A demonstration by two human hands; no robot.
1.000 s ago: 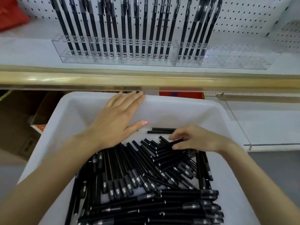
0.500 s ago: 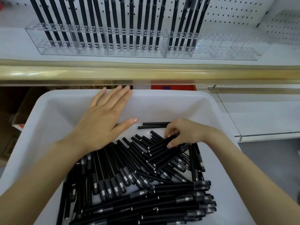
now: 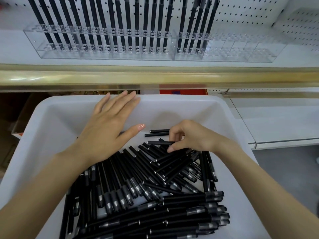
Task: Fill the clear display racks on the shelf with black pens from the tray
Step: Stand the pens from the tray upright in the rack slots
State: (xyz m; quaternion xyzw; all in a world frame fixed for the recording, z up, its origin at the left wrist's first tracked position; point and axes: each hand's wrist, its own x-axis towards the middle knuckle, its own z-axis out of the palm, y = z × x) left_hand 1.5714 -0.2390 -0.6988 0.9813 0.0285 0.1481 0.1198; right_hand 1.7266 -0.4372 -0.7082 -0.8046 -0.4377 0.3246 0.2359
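Observation:
A white tray (image 3: 51,121) in front of me holds a heap of several black pens (image 3: 155,195). My left hand (image 3: 107,131) lies flat over the tray's far part, fingers straight and reaching its back rim. My right hand (image 3: 188,137) is curled at the heap's far edge and pinches one black pen (image 3: 160,142) between thumb and fingers. On the shelf above stand the clear display racks (image 3: 238,50). The left rack and the left end of the right rack hold upright black pens (image 3: 136,31); the right rack's remaining slots stand empty.
A gold shelf edge (image 3: 155,76) runs across between tray and racks. White pegboard (image 3: 250,14) backs the shelf. A lower white shelf (image 3: 276,121) lies to the right, a brown cardboard box (image 3: 10,121) to the left, something red (image 3: 181,89) behind the tray.
My right hand has curled tighter and lifted one pen's end off the heap. My left hand has stayed flat in place. The view has tilted slightly down.

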